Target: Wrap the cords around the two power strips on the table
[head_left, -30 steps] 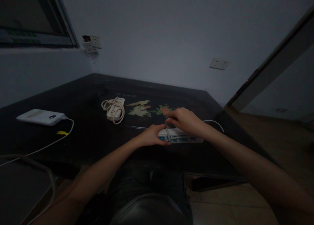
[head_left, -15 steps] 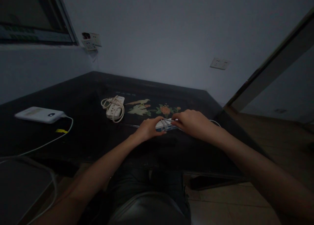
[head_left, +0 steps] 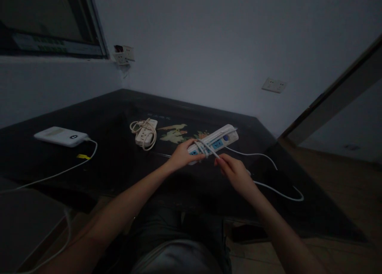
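A white power strip (head_left: 231,133) with blue sockets is held at a slant above the dark table, its far end up and to the right. My left hand (head_left: 183,155) grips its near left end, thumb and fingers closed around it. White cord (head_left: 204,147) is wound around the strip's body. Pinched in the fingers of my right hand (head_left: 234,171) is a stretch of this cord, drawn taut down from the strip. The rest of the cord (head_left: 265,155) loops loosely over the table to the right.
On the black table (head_left: 125,174) lies a second power strip (head_left: 145,136) wrapped in its cream cord. Farther left are a white power bank (head_left: 61,136) with a cable and a yellow tag (head_left: 83,156). Wall sockets (head_left: 274,85) sit behind the table.
The power strip has turned so its socket face and far end show. My right hand has moved from its top down toward me, pulling the cord. The view has shifted slightly.
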